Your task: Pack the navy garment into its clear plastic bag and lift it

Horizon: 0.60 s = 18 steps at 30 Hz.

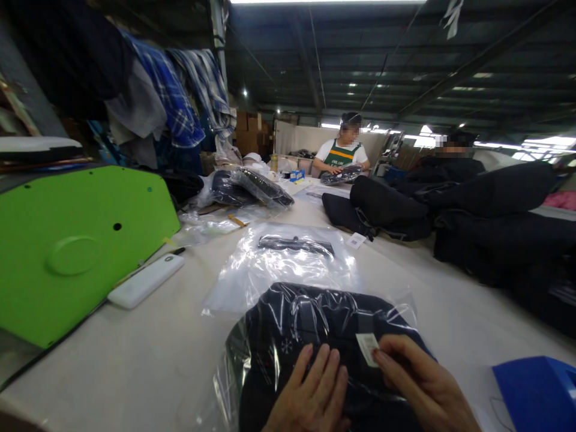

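In front of me on the table lies a black bag [315, 324] inside a clear plastic bag, with a small white snowflake mark showing on it. Flat on the plastic rests my left hand [312, 390], its fingers stretched out and slightly apart. My right hand [423, 378] pinches the edge of a small white label [368, 349] between thumb and finger, over the right part of the wrapped bag. Whether the label touches the plastic I cannot tell.
Clear plastic bags [288, 264] lie just beyond. A green panel [85, 252] and a white power bank [146, 281] are at left, wrapped bags [252, 187] behind. Black bags [391, 207] pile up at right, near a blue object [535, 393]. Two people sit at the back.
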{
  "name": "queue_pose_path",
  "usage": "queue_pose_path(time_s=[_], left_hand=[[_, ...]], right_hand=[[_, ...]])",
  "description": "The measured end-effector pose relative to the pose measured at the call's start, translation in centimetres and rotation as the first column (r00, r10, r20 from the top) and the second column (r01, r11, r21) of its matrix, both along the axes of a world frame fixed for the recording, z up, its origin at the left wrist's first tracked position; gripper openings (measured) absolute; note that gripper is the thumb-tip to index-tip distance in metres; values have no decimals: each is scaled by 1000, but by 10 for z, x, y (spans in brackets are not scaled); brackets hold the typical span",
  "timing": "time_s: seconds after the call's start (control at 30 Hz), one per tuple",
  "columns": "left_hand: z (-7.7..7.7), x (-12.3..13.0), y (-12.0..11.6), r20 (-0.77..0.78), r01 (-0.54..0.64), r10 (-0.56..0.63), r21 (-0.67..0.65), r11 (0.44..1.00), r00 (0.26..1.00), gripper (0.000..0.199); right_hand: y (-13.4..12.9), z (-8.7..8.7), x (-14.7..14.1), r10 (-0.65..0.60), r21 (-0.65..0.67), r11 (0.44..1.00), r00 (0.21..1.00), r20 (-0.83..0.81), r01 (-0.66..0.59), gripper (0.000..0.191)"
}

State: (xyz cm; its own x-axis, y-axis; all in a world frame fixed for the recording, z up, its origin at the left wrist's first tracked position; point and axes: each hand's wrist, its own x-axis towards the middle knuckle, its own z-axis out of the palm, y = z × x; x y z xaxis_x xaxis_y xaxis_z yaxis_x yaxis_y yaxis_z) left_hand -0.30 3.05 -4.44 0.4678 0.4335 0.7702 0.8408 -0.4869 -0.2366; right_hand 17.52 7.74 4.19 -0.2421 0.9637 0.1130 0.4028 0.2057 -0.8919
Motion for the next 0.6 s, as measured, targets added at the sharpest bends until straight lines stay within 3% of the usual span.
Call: queue_pose_path(time_s=[0.1, 0.27, 0.6], left_hand=[[-9, 5, 3, 72, -2, -3, 72, 997, 997, 35], [-18, 8, 6, 108, -20, 6, 124, 992, 994, 36], [-21, 10, 6, 123, -55, 39, 137, 989, 992, 35]], right_hand=[[36, 17, -8, 220, 65, 968, 947, 236, -241, 23], [72, 33, -33, 414, 5, 894, 827, 380, -449, 17], [96, 28, -45, 559, -98, 812, 718, 414, -576, 10]])
